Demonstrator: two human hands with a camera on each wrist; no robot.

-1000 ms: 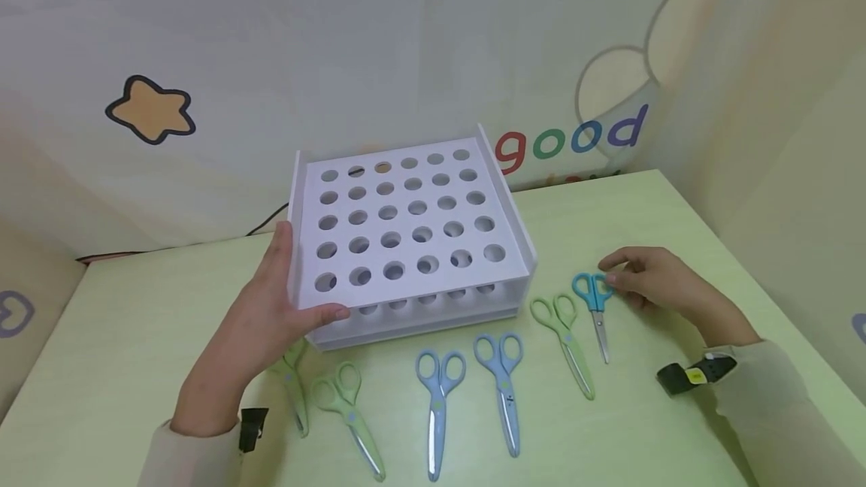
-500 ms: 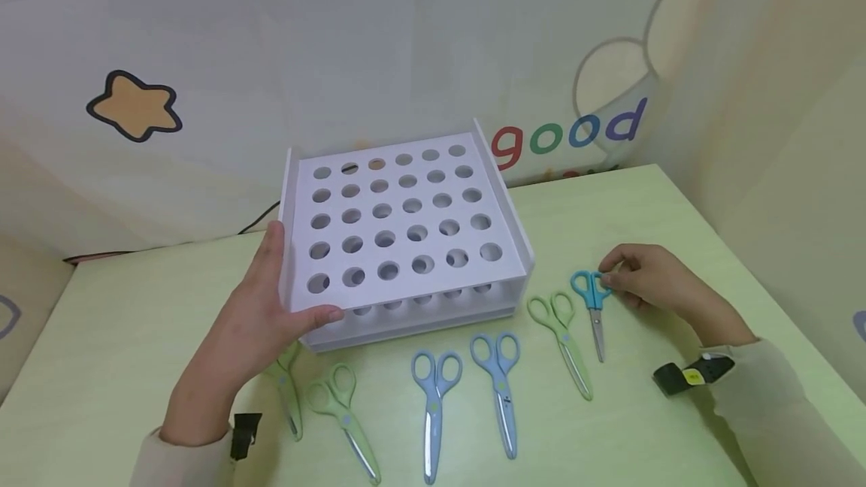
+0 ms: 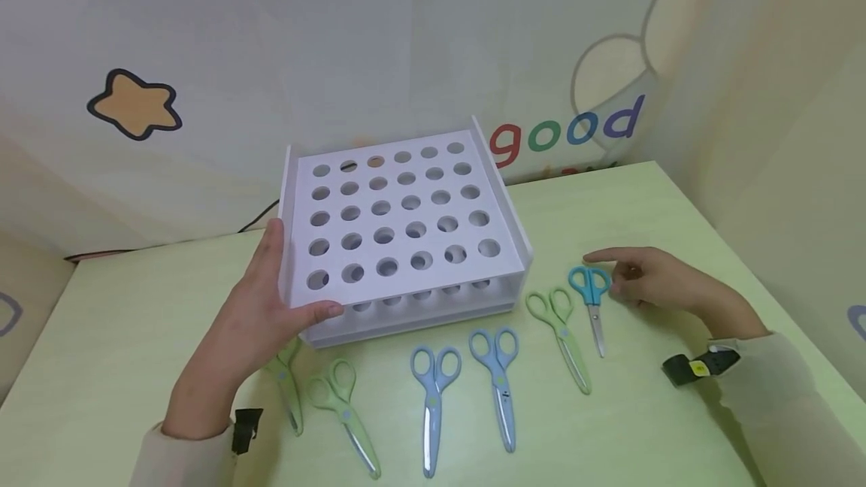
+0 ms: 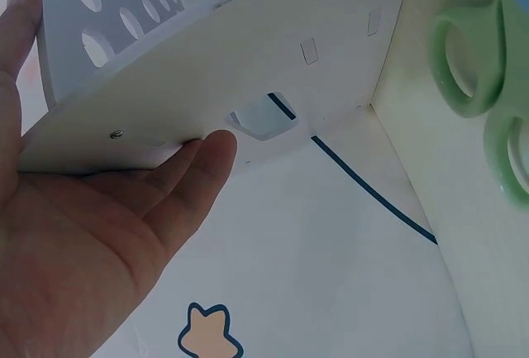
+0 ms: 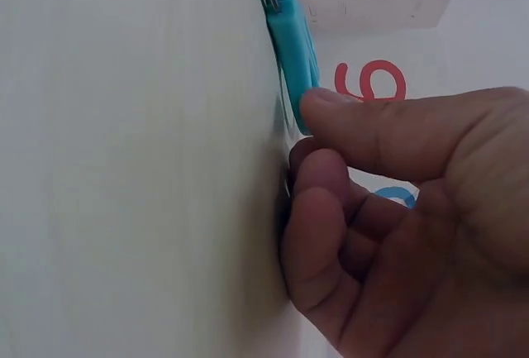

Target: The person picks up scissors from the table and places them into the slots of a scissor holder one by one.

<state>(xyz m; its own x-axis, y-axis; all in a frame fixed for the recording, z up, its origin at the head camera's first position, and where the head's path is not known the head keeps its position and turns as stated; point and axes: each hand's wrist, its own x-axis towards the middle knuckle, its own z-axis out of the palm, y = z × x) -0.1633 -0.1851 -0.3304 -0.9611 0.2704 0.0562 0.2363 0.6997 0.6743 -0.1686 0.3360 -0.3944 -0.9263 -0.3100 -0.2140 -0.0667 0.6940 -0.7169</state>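
My left hand (image 3: 253, 322) holds the left front corner of a white rack (image 3: 399, 220) with rows of round holes. Its thumb crosses the front edge; in the left wrist view, the fingers (image 4: 194, 180) lie along the outer side wall. On the right, small teal-handled scissors (image 3: 590, 288) lie flat on the table, blades toward me. My right hand (image 3: 666, 284) rests beside them, its index finger stretched past the loops. In the right wrist view the thumb meets the end of the teal handle (image 5: 291, 48), and the other fingers curl down by the tabletop.
In front of the rack lie two blue scissors (image 3: 433, 404) (image 3: 497, 382) and green scissors (image 3: 346, 412). Another green pair (image 3: 286, 385) is partly under my left hand; one more green pair (image 3: 563, 337) lies beside the teal ones. A printed wall sheet (image 3: 223, 43) stands behind the table (image 3: 135, 337).
My right index finger has straightened out from the teal handle loop, where finger and thumb met before. The scissors stay on the table. My left hand keeps its hold; the head view shifted slightly.
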